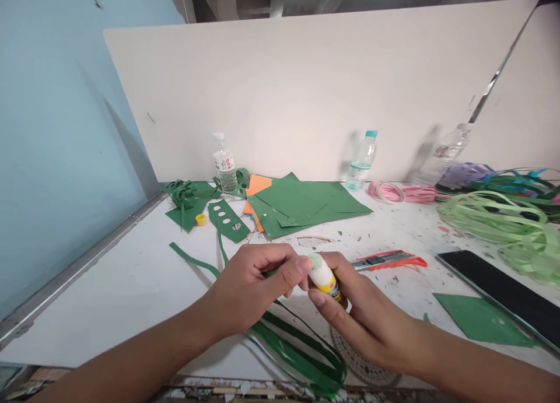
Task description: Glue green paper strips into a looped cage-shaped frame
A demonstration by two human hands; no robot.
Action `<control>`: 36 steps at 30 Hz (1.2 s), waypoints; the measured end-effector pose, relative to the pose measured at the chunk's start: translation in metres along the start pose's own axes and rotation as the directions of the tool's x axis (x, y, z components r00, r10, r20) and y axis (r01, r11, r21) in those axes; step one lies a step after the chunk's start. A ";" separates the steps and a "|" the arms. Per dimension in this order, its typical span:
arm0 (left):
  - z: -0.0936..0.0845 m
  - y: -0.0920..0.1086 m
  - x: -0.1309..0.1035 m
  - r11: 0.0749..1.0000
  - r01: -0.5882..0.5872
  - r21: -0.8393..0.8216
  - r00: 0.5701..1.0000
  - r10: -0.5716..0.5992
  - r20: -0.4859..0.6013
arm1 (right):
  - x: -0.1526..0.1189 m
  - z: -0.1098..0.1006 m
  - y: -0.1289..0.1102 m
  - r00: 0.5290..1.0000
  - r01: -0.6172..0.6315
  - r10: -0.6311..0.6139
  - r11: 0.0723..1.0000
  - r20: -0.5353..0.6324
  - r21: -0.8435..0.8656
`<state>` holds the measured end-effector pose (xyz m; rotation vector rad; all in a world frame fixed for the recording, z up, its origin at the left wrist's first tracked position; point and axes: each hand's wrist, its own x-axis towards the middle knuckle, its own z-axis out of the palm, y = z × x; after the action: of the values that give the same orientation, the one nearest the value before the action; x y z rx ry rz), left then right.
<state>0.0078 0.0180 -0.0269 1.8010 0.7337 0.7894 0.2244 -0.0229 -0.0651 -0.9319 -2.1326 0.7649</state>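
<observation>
Near the centre, my right hand (359, 309) is closed around a glue stick (326, 279) with a white top and yellow label, its cap off. Beside it, my left hand (254, 289) pinches a green paper strip between thumb and fingers, its fingertips close to the glue end. Long green strips (301, 356) hang in loops below the hands, and another strip (192, 258) runs out to the left. A small yellow cap (201, 220) lies on the white table (109, 298), next to a green piece with punched holes (228, 221).
Green sheets (310, 202) lie at the back centre between two bottles (225, 165) (362, 161). On the right are an orange cutter (389, 260), a phone (503, 292), a green square (483, 319) and light green strip bundles (494, 216).
</observation>
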 end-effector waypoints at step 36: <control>0.003 -0.008 -0.001 0.983 -0.006 -0.186 0.998 0.018 0.061 | -0.001 0.001 0.000 0.998 0.049 -0.050 0.999 -0.024 -0.017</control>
<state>0.0082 0.0183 -0.0357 1.6559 0.5886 0.7797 0.2242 -0.0241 -0.0657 -0.8889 -2.1355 0.7092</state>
